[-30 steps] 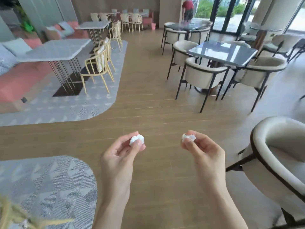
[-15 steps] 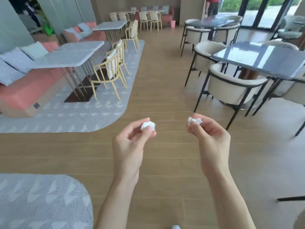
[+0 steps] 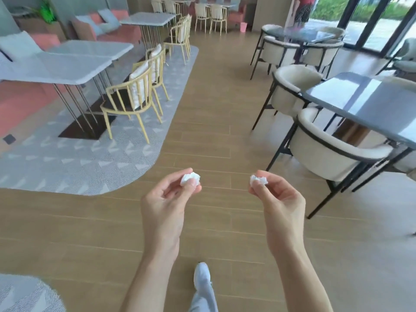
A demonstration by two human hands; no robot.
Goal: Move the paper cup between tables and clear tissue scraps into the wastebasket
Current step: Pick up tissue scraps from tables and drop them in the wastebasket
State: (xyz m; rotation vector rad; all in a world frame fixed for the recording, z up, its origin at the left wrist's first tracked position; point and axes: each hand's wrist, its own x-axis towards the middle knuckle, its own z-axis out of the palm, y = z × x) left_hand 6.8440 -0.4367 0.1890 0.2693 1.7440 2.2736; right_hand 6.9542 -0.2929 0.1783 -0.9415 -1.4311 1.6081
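I see my left hand (image 3: 166, 199) pinching one tissue scrap (image 3: 190, 179), my right hand (image 3: 278, 199) pinching another scrap (image 3: 258, 180) (pink wastebasket (image 3: 244, 27) far ahead, contents unseen).

Left hand (image 3: 167, 197), right hand (image 3: 279, 199): I see both raised mid-frame, forearms bare, fingertips pinched; white-shod foot (image 3: 202, 274) bottom centre.

far person (image 3: 302, 10): head cut off | pink bin (image 3: 244, 26): tiny | shoe (image 3: 202, 275): blurred
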